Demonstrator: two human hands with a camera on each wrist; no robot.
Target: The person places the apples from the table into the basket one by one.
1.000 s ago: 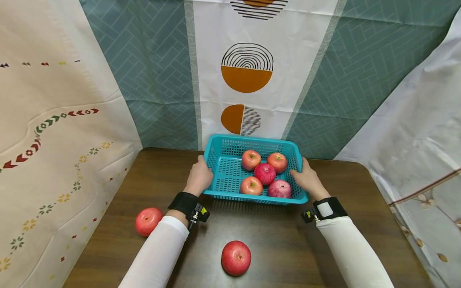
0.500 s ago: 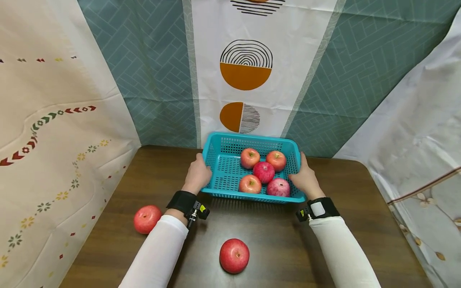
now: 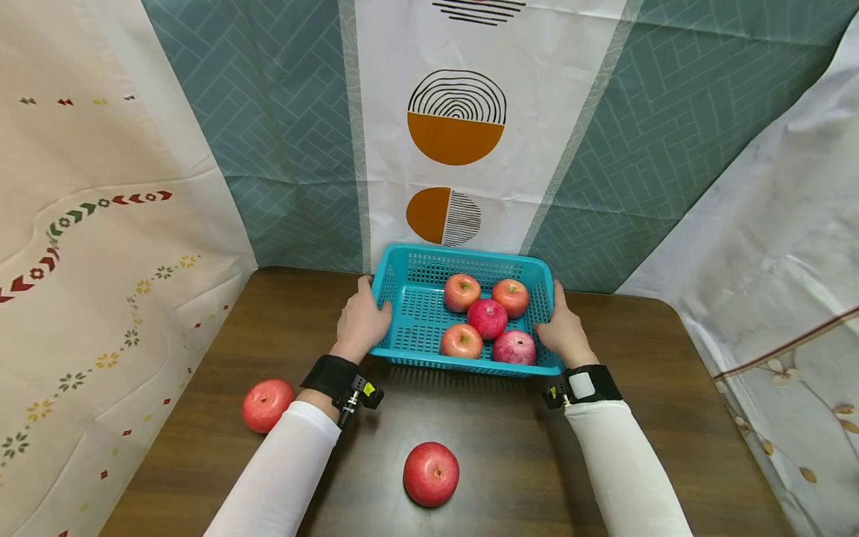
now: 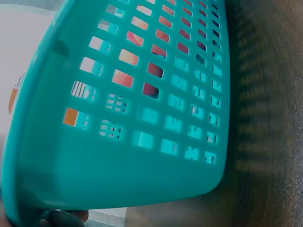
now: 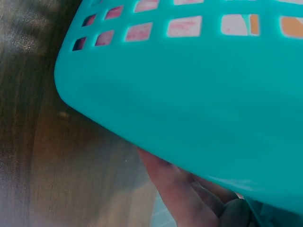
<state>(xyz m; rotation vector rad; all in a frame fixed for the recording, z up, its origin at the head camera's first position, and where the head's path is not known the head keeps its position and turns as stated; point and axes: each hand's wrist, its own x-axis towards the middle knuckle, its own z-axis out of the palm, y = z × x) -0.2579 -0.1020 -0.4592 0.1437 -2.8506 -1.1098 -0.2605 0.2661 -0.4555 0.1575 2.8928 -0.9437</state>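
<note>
In the head view a turquoise plastic basket (image 3: 414,298) stands at the back of the table, with several red apples inside, mostly toward its right half. My left hand (image 3: 363,322) grips the left end of its rim, thumb over the edge. At the opposite end, my right hand (image 3: 565,333) holds the rim with the thumb on the inner side. The left wrist view is filled by the perforated basket wall (image 4: 123,175). Fingers (image 5: 177,189) press against the basket's outer side in the right wrist view.
One loose apple (image 3: 432,473) lies at the front middle of the brown wooden table (image 3: 510,462). Another apple (image 3: 267,405) is at the left beside my forearm. A patterned cloth (image 3: 295,149) hangs right behind the basket, and pale cloths border both sides.
The whole head view has shifted slightly, so everything sits a little further left and higher. Both wrists have shifted slightly left relative to the basket; both hands keep their hold.
</note>
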